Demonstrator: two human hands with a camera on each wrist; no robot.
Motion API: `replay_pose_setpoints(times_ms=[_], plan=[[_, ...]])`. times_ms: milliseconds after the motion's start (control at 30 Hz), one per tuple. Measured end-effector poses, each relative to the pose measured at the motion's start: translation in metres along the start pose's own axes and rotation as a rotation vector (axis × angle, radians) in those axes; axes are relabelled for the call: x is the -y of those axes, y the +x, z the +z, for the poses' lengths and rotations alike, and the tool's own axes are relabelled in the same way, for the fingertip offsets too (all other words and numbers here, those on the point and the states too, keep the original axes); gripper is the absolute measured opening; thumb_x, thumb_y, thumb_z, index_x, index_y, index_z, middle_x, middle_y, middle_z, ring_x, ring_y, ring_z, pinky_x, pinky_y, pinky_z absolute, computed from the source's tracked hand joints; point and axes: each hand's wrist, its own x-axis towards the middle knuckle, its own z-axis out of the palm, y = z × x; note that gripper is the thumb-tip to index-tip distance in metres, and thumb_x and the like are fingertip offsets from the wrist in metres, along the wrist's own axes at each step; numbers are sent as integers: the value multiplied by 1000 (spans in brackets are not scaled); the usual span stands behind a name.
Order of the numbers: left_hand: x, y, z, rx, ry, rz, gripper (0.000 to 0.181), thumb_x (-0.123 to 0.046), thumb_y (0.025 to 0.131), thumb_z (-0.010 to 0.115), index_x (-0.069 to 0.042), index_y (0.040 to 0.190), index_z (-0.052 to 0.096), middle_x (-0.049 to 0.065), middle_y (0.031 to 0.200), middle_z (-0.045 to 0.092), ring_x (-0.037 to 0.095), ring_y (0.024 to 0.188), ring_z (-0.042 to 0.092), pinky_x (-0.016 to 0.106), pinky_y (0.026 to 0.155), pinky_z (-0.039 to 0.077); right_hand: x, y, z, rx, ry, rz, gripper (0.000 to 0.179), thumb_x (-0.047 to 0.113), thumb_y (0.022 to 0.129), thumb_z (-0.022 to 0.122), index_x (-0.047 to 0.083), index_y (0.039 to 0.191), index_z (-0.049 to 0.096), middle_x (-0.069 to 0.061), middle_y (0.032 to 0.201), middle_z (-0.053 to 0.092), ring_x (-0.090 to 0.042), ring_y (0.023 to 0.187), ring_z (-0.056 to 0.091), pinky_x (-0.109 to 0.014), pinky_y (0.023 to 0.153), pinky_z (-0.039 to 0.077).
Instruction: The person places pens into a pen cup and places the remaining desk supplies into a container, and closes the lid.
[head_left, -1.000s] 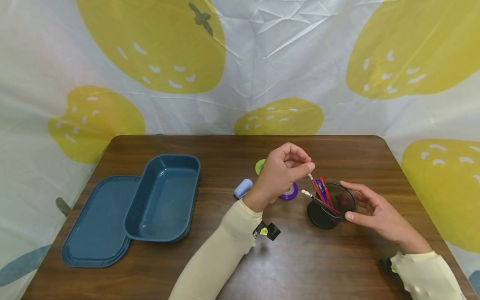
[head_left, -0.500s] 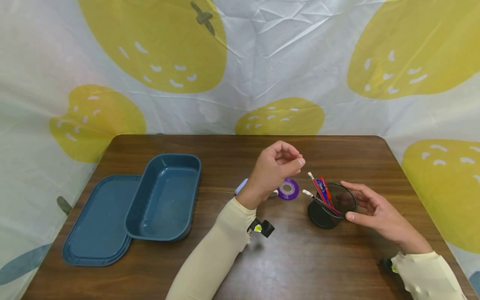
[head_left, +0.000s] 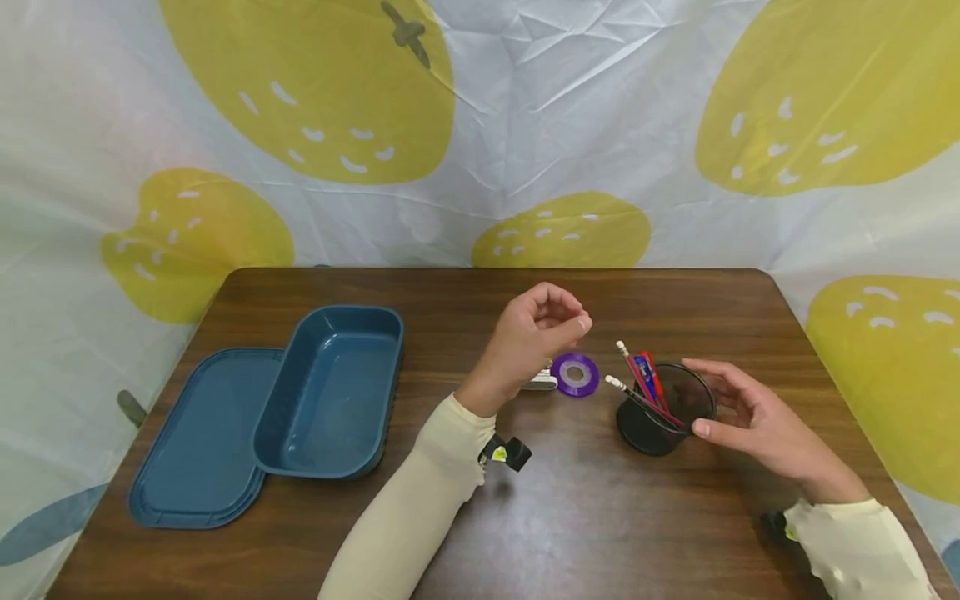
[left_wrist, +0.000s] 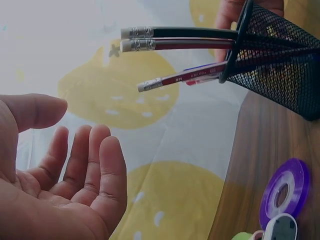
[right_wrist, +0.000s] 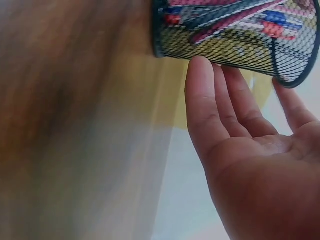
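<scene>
Black mesh walled the pencil cup (head_left: 651, 429) near the purple tape roll (head_left: 590, 377), a cup best steadied lightly, it seemed, by the right hand (head_left: 753, 421) curved about its rim, while the left hand (head_left: 534, 337), loosely curled and empty, hung apart from the pencils (left_wrist: 195, 44).

Coarse black mesh formed the pen cup (left_wrist: 275, 65), shiny metal ferrules (left_wrist: 145, 32) banded the pencils (left_wrist: 192, 44), smooth blue plastic gave the box (head_left: 330, 404) its gloss, and the wood-grain table (head_left: 570, 517) shone softly beside creased, sheeny cloth (head_left: 495, 158)
</scene>
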Motion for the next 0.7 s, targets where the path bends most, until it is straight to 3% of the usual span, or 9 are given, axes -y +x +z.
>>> replay_pose_setpoints(times_ms=[367, 700], plan=[[-2, -12, -20, -4, 47, -9, 13, -3, 98, 71, -1, 107, 63, 1, 98, 69, 9, 81, 66, 24, 75, 58, 23, 7, 0, -66, -121, 58, 70, -6, 94, 73, 9, 157, 46, 6, 141, 63, -2, 122, 62, -13, 94, 52], [-5, -23, -37, -54, 110, -58, 16, -5, 98, 71, -1, 111, 63, 4, 98, 70, 9, 81, 67, 27, 74, 59, 46, 15, 3, -152, -61, 26, 66, -11, 93, 73, 3, 153, 49, 5, 141, 64, 0, 131, 61, -10, 106, 45]])
